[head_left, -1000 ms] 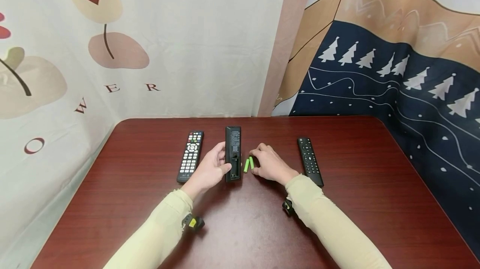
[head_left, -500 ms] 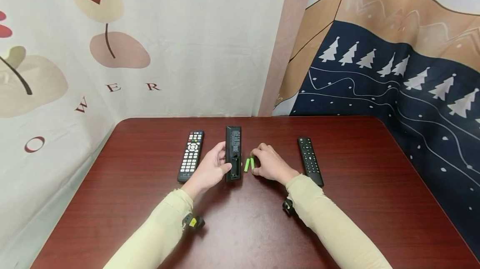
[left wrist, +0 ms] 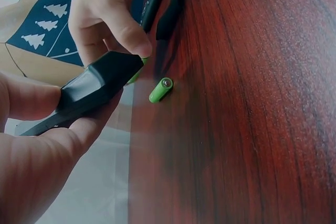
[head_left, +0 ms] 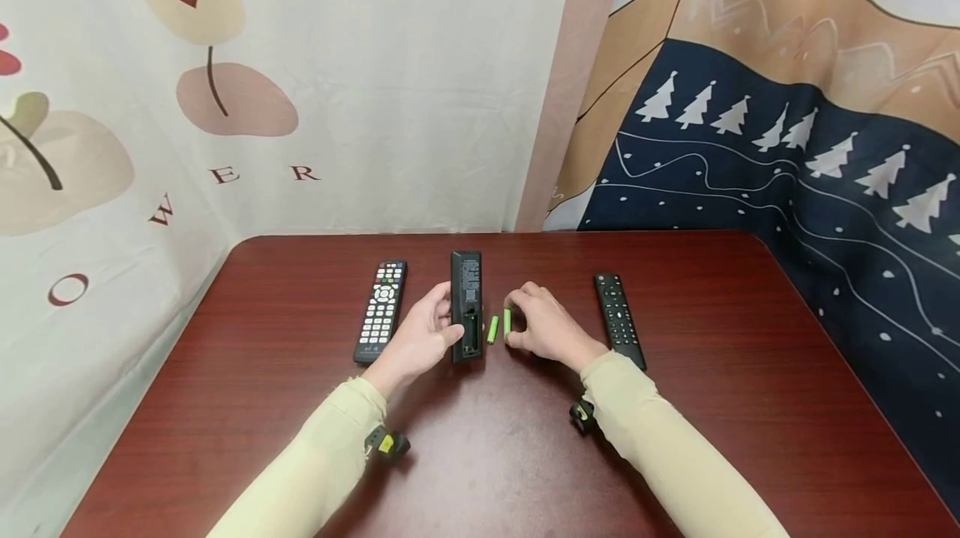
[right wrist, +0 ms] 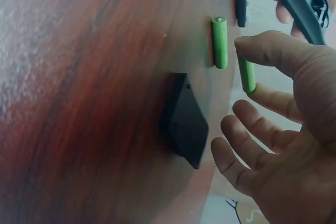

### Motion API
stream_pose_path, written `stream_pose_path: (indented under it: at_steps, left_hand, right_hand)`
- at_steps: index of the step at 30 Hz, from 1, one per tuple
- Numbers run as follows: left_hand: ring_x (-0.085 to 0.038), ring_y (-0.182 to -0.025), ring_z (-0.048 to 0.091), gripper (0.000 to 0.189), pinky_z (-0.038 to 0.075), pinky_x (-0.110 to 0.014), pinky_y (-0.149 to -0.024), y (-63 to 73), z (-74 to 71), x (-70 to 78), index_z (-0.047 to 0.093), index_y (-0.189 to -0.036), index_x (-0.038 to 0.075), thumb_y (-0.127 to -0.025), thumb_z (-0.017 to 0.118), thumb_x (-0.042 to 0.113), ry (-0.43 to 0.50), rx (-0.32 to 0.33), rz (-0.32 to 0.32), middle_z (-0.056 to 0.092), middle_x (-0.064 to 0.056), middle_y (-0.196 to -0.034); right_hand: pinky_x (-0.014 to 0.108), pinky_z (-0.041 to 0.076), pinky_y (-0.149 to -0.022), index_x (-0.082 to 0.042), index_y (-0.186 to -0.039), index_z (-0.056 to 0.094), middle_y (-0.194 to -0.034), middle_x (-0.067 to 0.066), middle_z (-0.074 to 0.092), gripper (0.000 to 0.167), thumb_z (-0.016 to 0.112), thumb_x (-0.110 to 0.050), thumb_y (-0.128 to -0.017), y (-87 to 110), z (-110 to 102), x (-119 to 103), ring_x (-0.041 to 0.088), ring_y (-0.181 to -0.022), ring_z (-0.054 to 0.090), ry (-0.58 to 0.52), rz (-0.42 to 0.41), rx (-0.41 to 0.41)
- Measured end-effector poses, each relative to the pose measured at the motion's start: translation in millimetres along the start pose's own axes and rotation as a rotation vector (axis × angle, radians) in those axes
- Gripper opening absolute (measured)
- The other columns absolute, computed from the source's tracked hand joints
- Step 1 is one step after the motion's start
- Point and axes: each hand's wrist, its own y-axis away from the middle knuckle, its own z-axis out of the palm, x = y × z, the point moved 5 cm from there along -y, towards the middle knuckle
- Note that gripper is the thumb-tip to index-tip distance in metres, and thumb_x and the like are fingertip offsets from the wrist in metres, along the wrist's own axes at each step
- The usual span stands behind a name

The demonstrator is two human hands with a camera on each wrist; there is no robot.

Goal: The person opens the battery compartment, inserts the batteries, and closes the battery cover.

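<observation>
My left hand [head_left: 422, 336] grips a black remote control [head_left: 467, 305] by its sides, back facing up. Its battery compartment is uncovered and no battery shows inside. Thumb and index finger of my right hand [head_left: 550, 326] pinch a green battery [right wrist: 246, 74] at its two ends, the other fingers spread loosely. Between the two hands a second green battery [head_left: 492, 330] lies on the table. A black battery cover [right wrist: 185, 121] lies on the table below my right hand; in the head view the hand hides it.
A remote control with white buttons [head_left: 380, 313] lies face up left of my left hand. Another black remote control [head_left: 619, 317] lies by my right wrist. Behind the brown table [head_left: 300, 438] hang a pale curtain [head_left: 420, 88] and a navy patterned cloth [head_left: 720, 163].
My right hand has picked up one green battery and shifted slightly right, away from the battery left lying. My left hand and its remote control have stayed put.
</observation>
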Motion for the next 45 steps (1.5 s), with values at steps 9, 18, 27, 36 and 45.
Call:
stream_pose_path:
  at_steps: [9,18,27,36,45]
  left_hand:
    - [-0.045,-0.129,0.058,0.062,0.048,-0.05,-0.109,0.1,0.5,1.2,0.024,-0.156,-0.009,-0.099,0.047,-0.013,-0.001,0.011,0.006,0.053,-0.033,-0.144]
    - [-0.044,-0.129,0.058,0.061,0.048,-0.05,-0.109,-0.4,0.9,0.7,0.025,-0.156,-0.009,-0.099,0.048,-0.013,0.002,0.01,0.009,0.054,-0.033,-0.144]
    - [-0.043,-0.129,0.059,0.061,0.049,-0.047,-0.108,-0.5,1.6,0.3,0.026,-0.156,-0.007,-0.1,0.048,-0.013,0.022,0.016,0.003,0.055,-0.032,-0.143]
    - [-0.04,-0.129,0.059,0.061,0.05,-0.048,-0.107,-1.2,2.0,-1.8,0.028,-0.157,-0.004,-0.1,0.05,-0.012,0.03,0.028,-0.015,0.057,-0.029,-0.142]
    - [-0.042,-0.128,0.06,0.061,0.051,-0.046,-0.106,-3.5,4.9,-1.2,0.031,-0.155,-0.005,-0.098,0.051,-0.014,0.058,0.027,0.004,0.057,-0.031,-0.14]
  right_hand:
    - [0.042,0.053,-0.091,-0.007,-0.114,0.066,-0.112,0.008,0.06,0.034,0.081,-0.012,-0.084,7.8,-5,-5,0.025,-0.104,0.06,-0.099,-0.035,0.041]
    - [0.045,0.057,-0.086,-0.005,-0.116,0.065,-0.112,0.015,0.062,0.036,0.08,-0.006,-0.083,15.5,-8,-9,0.031,-0.102,0.067,-0.188,-0.113,0.107]
    - [0.045,0.059,-0.082,-0.003,-0.119,0.065,-0.109,0.014,0.062,0.04,0.082,-0.002,-0.082,19.3,-5,-16,0.028,-0.097,0.069,-0.295,-0.144,0.129]
    - [0.044,0.059,-0.077,-0.004,-0.116,0.064,-0.102,0.015,0.062,0.041,0.083,-0.002,-0.08,22.8,-4,-26,0.027,-0.091,0.066,-0.323,-0.197,0.195]
    - [0.041,0.06,-0.073,-0.001,-0.116,0.063,-0.098,0.012,0.062,0.043,0.084,0.0,-0.078,24.5,-4,-33,0.028,-0.087,0.066,-0.336,-0.247,0.257]
